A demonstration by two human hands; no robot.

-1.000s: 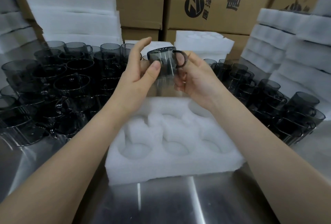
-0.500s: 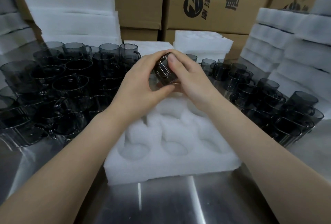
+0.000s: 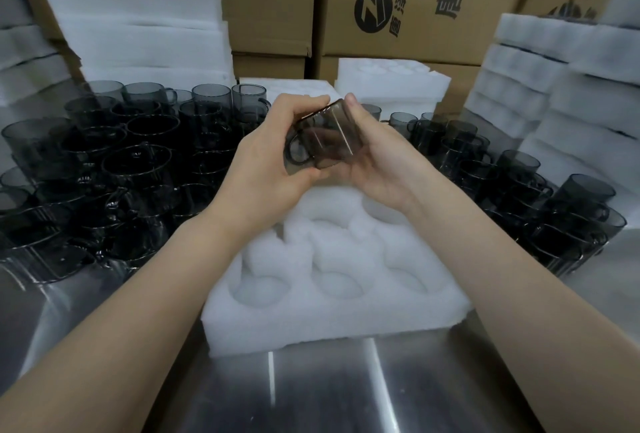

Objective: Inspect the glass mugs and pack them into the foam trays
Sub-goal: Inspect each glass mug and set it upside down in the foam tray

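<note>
Smoked glass, the mug point(image 3: 325, 142) is held tilted above the tray point(image 3: 346, 325), gripped by the left hand point(image 3: 263, 169) near its handle and clasped by the right hand point(image 3: 381, 162). It is judged rigid, slick and breakable, and best grasped round the body.

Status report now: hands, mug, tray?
Left hand and right hand grip one mug, tilted. Foam tray below, visible pockets empty. Nothing blocks it.

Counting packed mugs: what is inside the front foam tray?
The tray shows no mug in its visible pockets. Its far pockets are covered by the left hand, right hand and the mug they hold.
</note>
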